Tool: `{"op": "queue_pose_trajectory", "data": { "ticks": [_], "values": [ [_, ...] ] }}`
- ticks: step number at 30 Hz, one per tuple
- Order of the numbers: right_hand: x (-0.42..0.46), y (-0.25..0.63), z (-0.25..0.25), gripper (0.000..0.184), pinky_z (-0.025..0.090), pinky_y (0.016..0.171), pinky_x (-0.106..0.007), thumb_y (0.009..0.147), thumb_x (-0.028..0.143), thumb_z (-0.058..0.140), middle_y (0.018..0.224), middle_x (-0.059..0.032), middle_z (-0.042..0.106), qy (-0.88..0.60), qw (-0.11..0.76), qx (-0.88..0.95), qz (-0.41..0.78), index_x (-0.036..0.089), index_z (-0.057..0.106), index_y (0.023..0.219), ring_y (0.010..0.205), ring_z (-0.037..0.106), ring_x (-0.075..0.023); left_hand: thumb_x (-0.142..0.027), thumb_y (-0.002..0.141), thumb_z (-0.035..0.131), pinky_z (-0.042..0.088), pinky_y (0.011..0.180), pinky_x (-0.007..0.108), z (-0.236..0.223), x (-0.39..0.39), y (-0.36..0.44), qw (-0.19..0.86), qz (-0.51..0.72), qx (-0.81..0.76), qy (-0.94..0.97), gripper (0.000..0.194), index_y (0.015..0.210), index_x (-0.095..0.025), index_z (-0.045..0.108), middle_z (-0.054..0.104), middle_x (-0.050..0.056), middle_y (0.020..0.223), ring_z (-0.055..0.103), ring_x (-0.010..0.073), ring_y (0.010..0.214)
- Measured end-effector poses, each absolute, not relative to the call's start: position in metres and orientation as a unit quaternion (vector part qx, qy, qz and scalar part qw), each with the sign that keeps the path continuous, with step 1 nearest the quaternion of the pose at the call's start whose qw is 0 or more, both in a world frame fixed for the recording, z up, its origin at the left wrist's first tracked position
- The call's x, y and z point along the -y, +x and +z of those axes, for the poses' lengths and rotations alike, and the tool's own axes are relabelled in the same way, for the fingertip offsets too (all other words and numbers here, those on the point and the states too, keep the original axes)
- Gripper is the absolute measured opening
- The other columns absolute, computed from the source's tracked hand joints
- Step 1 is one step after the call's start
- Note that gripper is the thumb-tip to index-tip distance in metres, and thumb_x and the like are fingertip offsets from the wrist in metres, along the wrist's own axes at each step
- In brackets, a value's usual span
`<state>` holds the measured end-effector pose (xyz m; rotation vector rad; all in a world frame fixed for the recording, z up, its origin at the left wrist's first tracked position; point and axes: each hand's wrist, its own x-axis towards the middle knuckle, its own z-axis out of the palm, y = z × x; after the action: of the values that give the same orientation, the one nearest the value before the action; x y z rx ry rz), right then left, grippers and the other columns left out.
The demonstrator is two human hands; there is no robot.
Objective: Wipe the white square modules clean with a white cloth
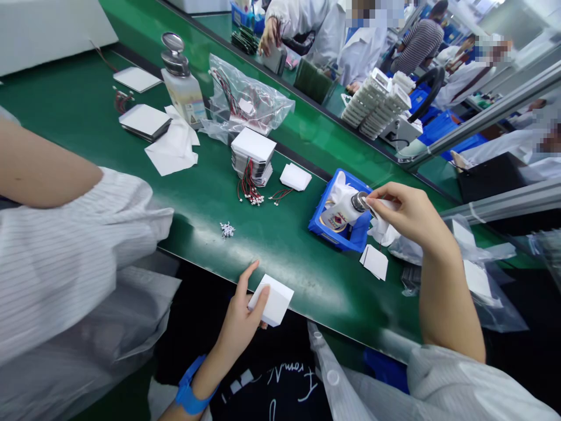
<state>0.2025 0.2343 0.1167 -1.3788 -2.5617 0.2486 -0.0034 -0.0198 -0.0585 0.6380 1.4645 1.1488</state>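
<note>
My left hand (240, 313) is closed around a white square panel (277, 299), thumb on its face, just over the table's near edge. My right hand (412, 215) pinches a white cloth (387, 204) against the metal cap of a pump dispenser bottle (336, 216). That bottle leans in a blue bin (322, 229) with more white cloth inside. Below my right hand, small white square sheets (376, 262) lie on the table. A stack of white panels (253, 146) with red and black wires stands farther back, beside a small loose panel stack (295, 176).
A heap of small white parts (227, 230) lies on the green table (197, 216). Toward the back left are another dispenser bottle (183, 93), a clear bag of wires (249, 105) and more panels (144, 121). A neighbour's arm (48, 161) reaches in from the left; co-workers sit opposite.
</note>
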Motion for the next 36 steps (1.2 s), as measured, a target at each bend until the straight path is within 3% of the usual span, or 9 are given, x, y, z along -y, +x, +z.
{"op": "queue_pose_trajectory", "data": {
  "ticks": [24, 29, 33, 36],
  "values": [
    [-0.244, 0.195, 0.122, 0.014, 0.044, 0.064, -0.033, 0.081, 0.035, 0.063, 0.082, -0.0050, 0.072, -0.480, 0.051, 0.871, 0.086, 0.022, 0.068, 0.079, 0.072, 0.063, -0.0220, -0.051, 0.092, 0.056, 0.052, 0.040, 0.022, -0.058, 0.019, -0.004, 0.554, 0.488, -0.617, 0.274, 0.075, 0.153, -0.020, 0.025, 0.063, -0.003, 0.060, 0.060, 0.0154, 0.044],
    [-0.236, 0.200, 0.129, 0.014, 0.043, 0.066, -0.033, 0.086, 0.034, 0.063, 0.082, -0.0064, 0.072, -0.476, 0.076, 0.871, 0.094, 0.021, 0.068, 0.082, 0.071, 0.061, -0.0201, -0.051, 0.091, 0.056, 0.052, 0.040, 0.023, -0.057, 0.019, -0.004, 0.559, 0.491, -0.611, 0.271, 0.076, 0.153, -0.021, 0.025, 0.063, -0.003, 0.060, 0.060, 0.0155, 0.045],
    [-0.218, 0.204, 0.134, 0.012, 0.042, 0.066, -0.033, 0.087, 0.032, 0.065, 0.080, -0.0073, 0.070, -0.482, 0.149, 0.861, 0.062, 0.021, 0.068, 0.084, 0.070, 0.059, -0.0190, -0.051, 0.091, 0.056, 0.052, 0.040, 0.023, -0.057, 0.019, -0.004, 0.561, 0.494, -0.608, 0.267, 0.077, 0.154, -0.020, 0.025, 0.062, -0.003, 0.058, 0.060, 0.0158, 0.044],
    [-0.195, 0.198, 0.130, 0.010, 0.043, 0.065, -0.032, 0.087, 0.030, 0.067, 0.080, -0.0054, 0.068, -0.472, 0.199, 0.852, 0.109, 0.021, 0.068, 0.086, 0.071, 0.059, -0.0180, -0.050, 0.091, 0.056, 0.052, 0.040, 0.023, -0.057, 0.019, -0.004, 0.566, 0.492, -0.606, 0.264, 0.076, 0.154, -0.019, 0.025, 0.062, -0.003, 0.058, 0.059, 0.0155, 0.043]
  ]
}}
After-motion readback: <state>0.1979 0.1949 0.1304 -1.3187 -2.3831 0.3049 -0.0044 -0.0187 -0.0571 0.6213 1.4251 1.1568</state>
